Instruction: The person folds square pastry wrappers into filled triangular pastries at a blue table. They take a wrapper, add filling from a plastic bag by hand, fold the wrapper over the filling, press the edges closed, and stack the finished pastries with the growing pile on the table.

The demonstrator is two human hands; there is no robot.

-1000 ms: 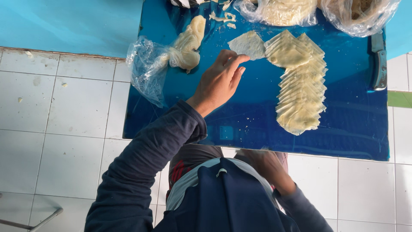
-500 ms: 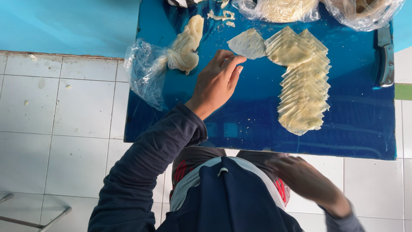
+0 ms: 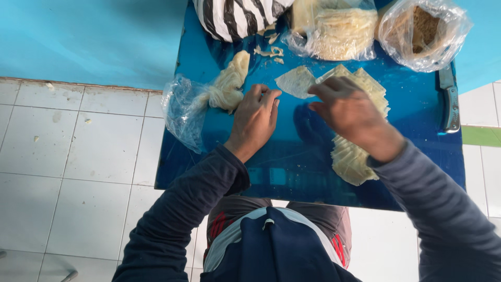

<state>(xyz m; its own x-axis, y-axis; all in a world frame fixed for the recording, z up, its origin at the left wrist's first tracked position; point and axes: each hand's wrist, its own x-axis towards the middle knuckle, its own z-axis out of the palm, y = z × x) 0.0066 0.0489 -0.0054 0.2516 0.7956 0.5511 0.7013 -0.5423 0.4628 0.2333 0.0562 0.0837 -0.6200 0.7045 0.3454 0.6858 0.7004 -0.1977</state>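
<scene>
Between hands, bare blue tabletop.

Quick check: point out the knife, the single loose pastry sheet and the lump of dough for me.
knife (image 3: 450, 99): head view, on its handle at the board's right edge.
single loose pastry sheet (image 3: 295, 82): head view, on its middle, between the two hands.
lump of dough (image 3: 229, 83): head view, on its bare upper part, outside the clear bag.

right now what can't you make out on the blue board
- Head view: the right hand covers the middle of the stack of thin dough sheets.
- The striped bag is cut off by the top edge.
- The brown filling in the clear bag is blurred by plastic.
- The left hand hides the board beneath it.
</scene>
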